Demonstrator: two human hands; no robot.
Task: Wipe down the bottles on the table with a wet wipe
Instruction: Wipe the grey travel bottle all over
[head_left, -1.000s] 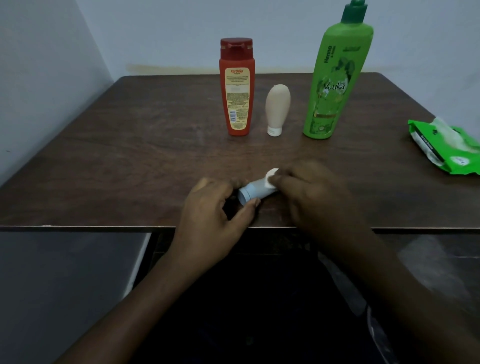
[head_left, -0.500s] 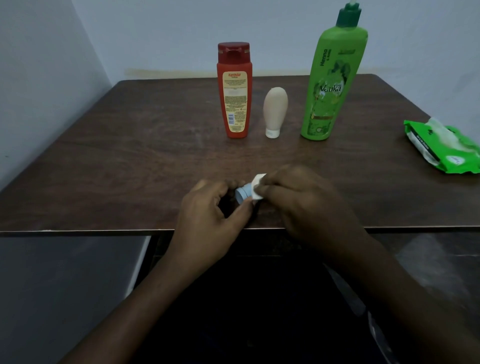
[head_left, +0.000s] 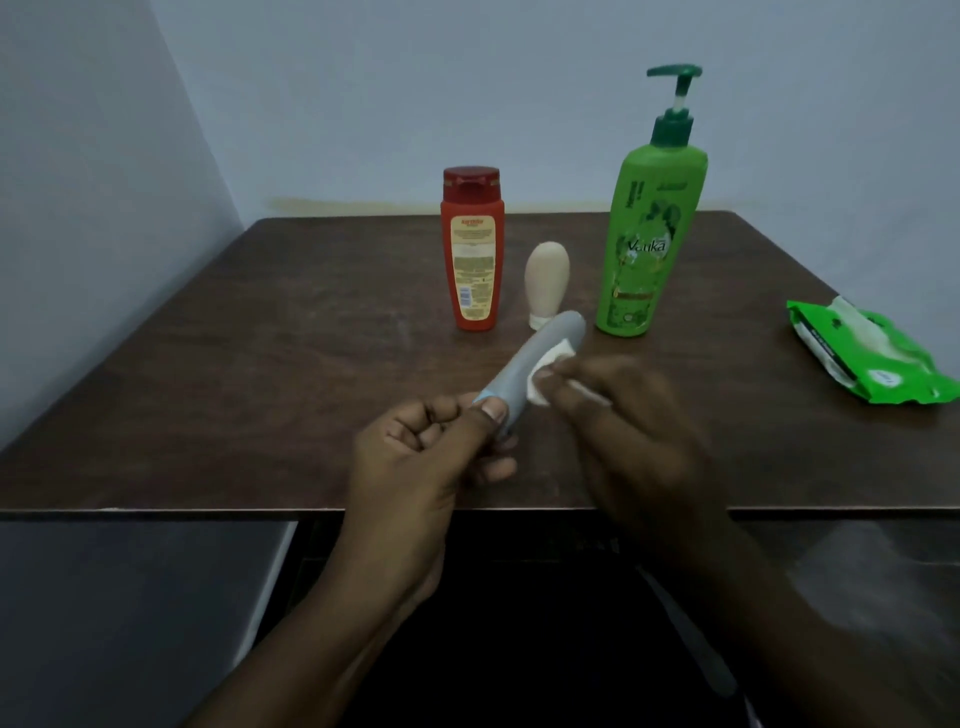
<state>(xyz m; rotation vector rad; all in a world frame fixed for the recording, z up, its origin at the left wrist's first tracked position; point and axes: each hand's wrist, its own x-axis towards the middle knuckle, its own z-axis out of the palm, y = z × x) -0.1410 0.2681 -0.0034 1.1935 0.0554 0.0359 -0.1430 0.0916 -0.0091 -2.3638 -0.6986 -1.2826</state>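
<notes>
Left hand (head_left: 415, 462) grips the lower end of a small grey tube bottle (head_left: 540, 358), thumb and curled fingers (head_left: 493, 415) clamped round it near a light blue band. The bottle is lifted off the surface (head_left: 260, 364), tilted, free end pointing away toward the row of bottles. Right hand (head_left: 623, 415) pinches a folded white wet wipe (head_left: 545, 371) against the bottle's right side, about midway along; its fingers are together on the wipe, the exact hold is blurred.

Step in hand, by my read: wiping the grey bottle's body. To do it well: keep the left grip low and firm so the tube doesn't twist out, run the wipe along the full length to the far end, then roll the tube in the left fingers to reach the hidden side. The part under the left fingers needs a regrip, or it stays unwiped.

Waiting upright further back on the surface: red shampoo bottle (head_left: 472, 249), small beige tube (head_left: 546, 283) standing on its cap, green pump bottle (head_left: 649, 239). Green wet wipe pack (head_left: 872, 358) lies at the right edge, a sheet poking out, near enough for a fresh one if this wipe dries.
</notes>
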